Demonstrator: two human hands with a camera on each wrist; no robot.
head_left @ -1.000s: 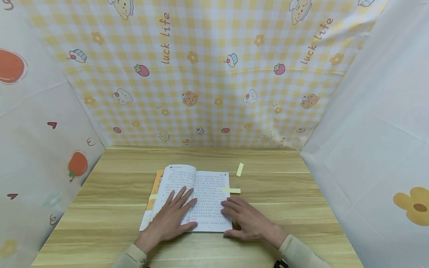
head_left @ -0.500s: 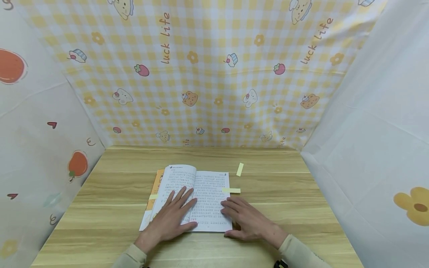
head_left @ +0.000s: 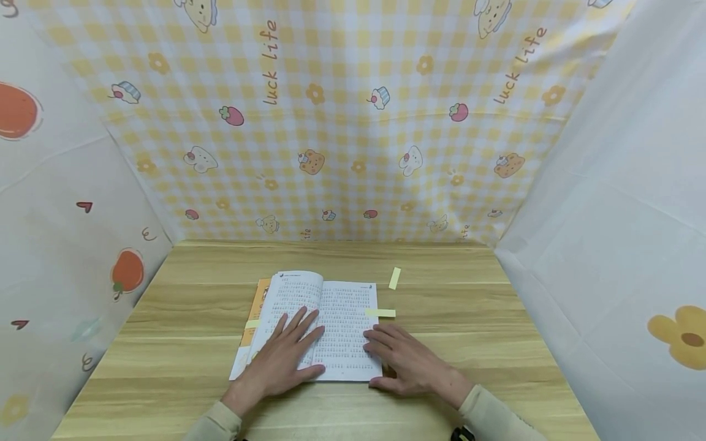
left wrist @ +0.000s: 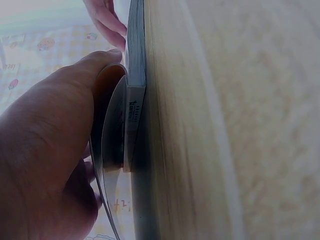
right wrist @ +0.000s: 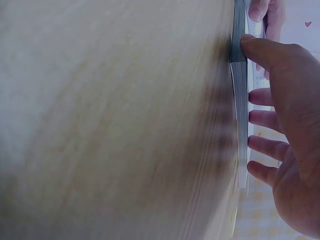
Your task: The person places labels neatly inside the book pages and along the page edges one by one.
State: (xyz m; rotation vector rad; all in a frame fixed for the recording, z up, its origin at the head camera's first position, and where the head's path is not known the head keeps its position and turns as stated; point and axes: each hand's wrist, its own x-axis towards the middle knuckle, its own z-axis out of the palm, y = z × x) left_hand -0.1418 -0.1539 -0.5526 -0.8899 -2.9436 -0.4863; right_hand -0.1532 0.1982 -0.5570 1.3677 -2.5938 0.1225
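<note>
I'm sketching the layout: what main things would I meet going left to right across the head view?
Red fruit print → left hand → right hand → large yellow flower print. The open book overlaps both hands, so I leave it out.

pale beige sleeves (head_left: 493, 418), black wrist gear (head_left: 462, 435)

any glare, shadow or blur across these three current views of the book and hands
Head view: fairly even light, book clear but its words too small to read; left wrist view: washed-out glare at upper left, left hand shaded, table blurred; right wrist view: dim, shadow on the table beside the book, right hand sharper than the table.
</note>
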